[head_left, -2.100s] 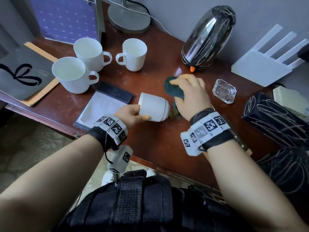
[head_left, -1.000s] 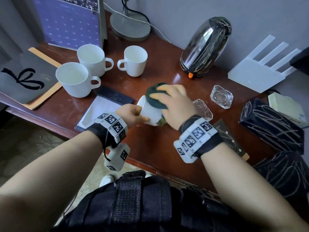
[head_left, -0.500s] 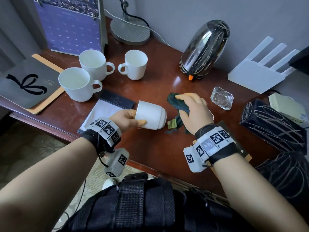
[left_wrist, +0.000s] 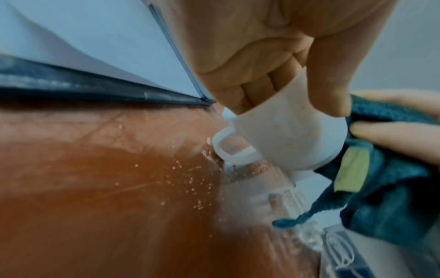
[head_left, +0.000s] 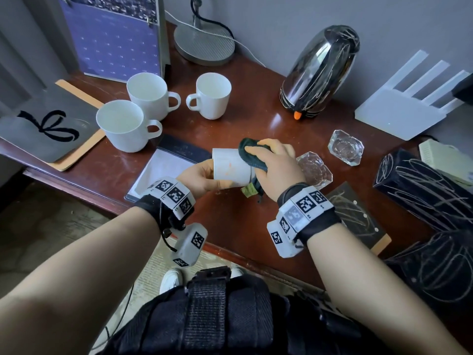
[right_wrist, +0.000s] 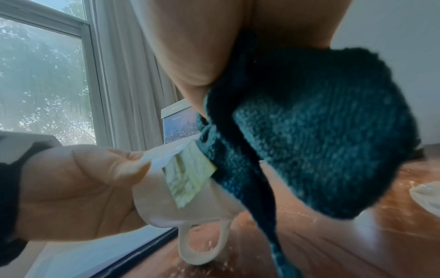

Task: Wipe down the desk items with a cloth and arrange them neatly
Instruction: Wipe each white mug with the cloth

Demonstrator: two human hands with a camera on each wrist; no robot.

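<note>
At the left of the head view, three white mugs (head_left: 120,125) are standing upright in a cluster on the brown worktop (head_left: 238,221), with a notepad (head_left: 163,170) lying just below them. Toward the middle, the left hand (head_left: 202,176) is gripping a fourth white mug (head_left: 231,166) on its side above the worktop, fingers curled inside its mouth and thumb along the outer wall; the handle is pointing down. Just to the right, the right hand (head_left: 276,167) is holding a dark teal cloth (head_left: 249,152) bunched against the mug's base end. Right of that hand, two glass dishes (head_left: 345,147) are sitting near each other. A shiny kettle (head_left: 320,70) is standing in the upper right.
</note>
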